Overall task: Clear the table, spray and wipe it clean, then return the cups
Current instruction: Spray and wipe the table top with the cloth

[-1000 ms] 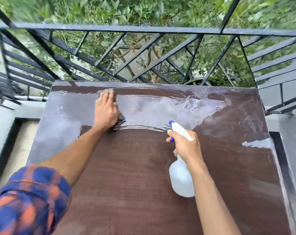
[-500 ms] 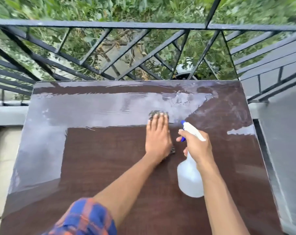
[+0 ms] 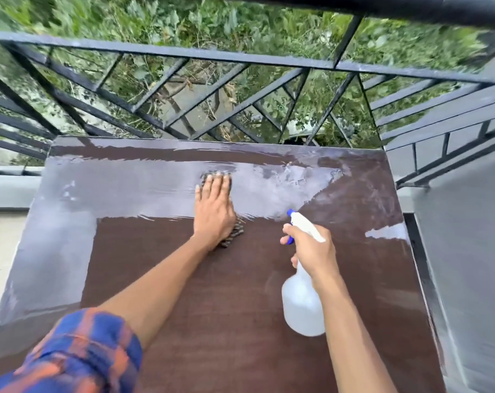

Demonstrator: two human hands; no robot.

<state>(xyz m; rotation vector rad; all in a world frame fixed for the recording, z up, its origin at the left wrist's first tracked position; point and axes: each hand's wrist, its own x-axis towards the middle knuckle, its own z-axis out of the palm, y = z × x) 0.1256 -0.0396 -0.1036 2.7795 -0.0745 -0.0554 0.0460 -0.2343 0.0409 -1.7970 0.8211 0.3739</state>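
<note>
As the flat left hand [image 3: 213, 211] presses the cloth [image 3: 236, 233] to the tabletop [image 3: 212, 321], the right hand [image 3: 311, 251] grips the spray bottle [image 3: 301, 306]. Streaky wet film [image 3: 305, 180] lies just rightward

Black metal railing [image 3: 183, 53], green foliage [image 3: 183, 21] behind it, grey wall [image 3: 467, 251] at the right.

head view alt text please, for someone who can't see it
A person's left hand presses a dark cloth on a half-wet brown table while the right hand grips a white spray bottle; a black railing and greenery lie beyond.
</note>
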